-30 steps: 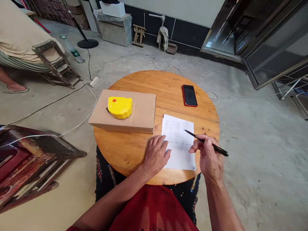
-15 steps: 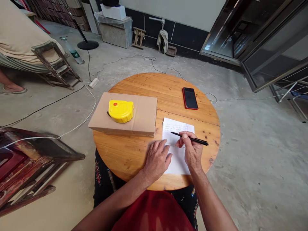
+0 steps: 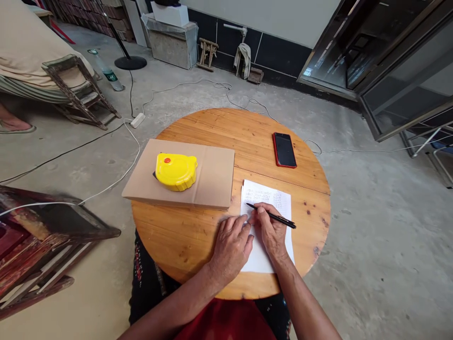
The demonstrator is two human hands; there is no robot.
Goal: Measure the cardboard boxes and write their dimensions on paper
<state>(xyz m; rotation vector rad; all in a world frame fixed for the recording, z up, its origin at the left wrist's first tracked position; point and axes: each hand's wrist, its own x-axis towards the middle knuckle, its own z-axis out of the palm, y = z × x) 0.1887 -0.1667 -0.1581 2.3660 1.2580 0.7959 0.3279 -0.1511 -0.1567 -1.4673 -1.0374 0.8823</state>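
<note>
A white sheet of paper (image 3: 267, 191) with several lines of handwriting lies on the round wooden table (image 3: 177, 236). My right hand (image 3: 271, 230) grips a black pen (image 3: 279, 219), its tip over the left end of the written lines. The left edge of the sheet is under my left hand (image 3: 231, 243), which lies flat with its fingers stretched out. Part of the paper is hidden by both hands.
A cardboard box (image 3: 212, 177) stands on the table's left side, with a yellow tape measure (image 3: 176, 171) on top. Towards the far right lies a phone (image 3: 284, 149) in a red case. Wooden chairs and a white cable (image 3: 120, 182) are on the floor at left.
My right hand has moved left with the pen, bringing the tip to the left part of the writing. My left hand stays flat on the paper's edge. The view has shifted slightly.
</note>
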